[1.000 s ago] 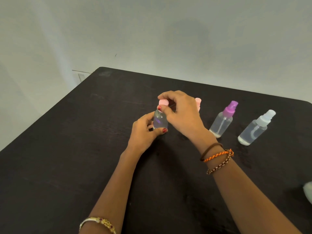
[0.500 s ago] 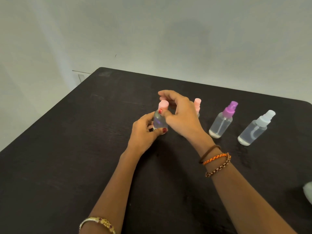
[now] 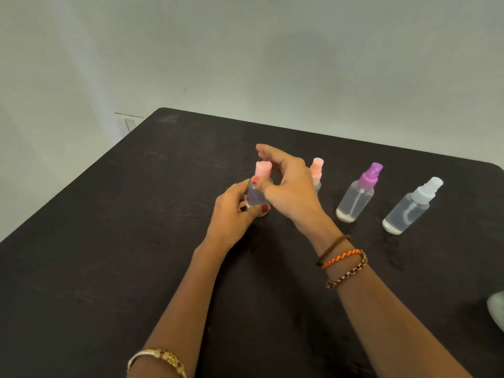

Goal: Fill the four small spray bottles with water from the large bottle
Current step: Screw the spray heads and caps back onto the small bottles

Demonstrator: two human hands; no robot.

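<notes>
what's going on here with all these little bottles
A person is working on a small pink-capped spray bottle on a dark table. The left hand grips its body; the right hand is at its neck. Three more capped bottles stand to the right: pink, purple, white.

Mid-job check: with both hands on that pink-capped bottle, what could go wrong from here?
1. The left hand grips the pink-capped bottle low while the right hand works at its neck; a slip could tip it and spill.
2. The right wrist sits close to the second pink bottle and the purple-capped bottle; pulling back carelessly might knock one over.
</notes>
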